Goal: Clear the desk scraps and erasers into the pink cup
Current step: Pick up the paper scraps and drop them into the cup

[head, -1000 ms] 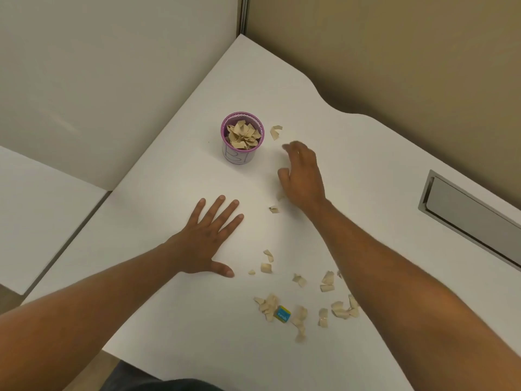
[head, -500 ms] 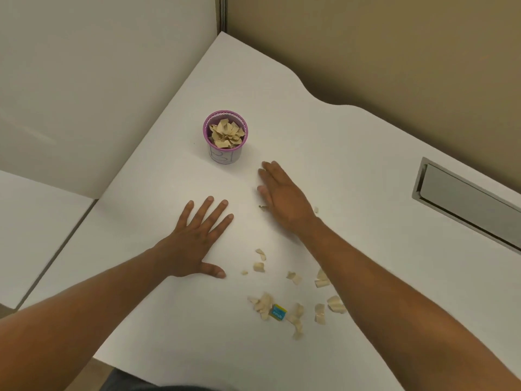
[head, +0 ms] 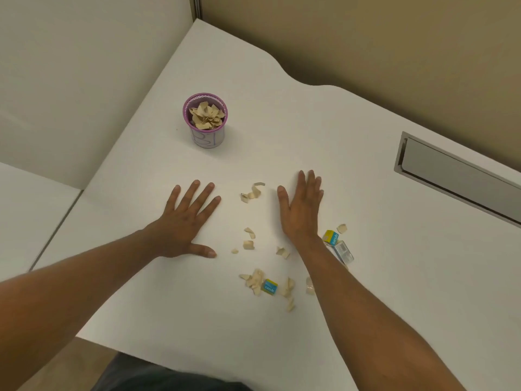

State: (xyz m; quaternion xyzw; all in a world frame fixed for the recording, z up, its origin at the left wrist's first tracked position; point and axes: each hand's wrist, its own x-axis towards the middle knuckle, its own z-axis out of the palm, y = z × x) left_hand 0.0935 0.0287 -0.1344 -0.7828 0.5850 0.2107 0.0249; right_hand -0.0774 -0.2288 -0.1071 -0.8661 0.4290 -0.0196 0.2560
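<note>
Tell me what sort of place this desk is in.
Probably an office cubicle: a white desk fitted into a corner, beige partition panels meeting behind it, and a metal cable hatch set into the desktop.

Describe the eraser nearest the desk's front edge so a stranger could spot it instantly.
Start at the white desk and drop to the paper scraps between the forearms. The eraser lies among them: a small blue-and-yellow block with printed lettering, unlike the plain tan scraps around it.
</note>
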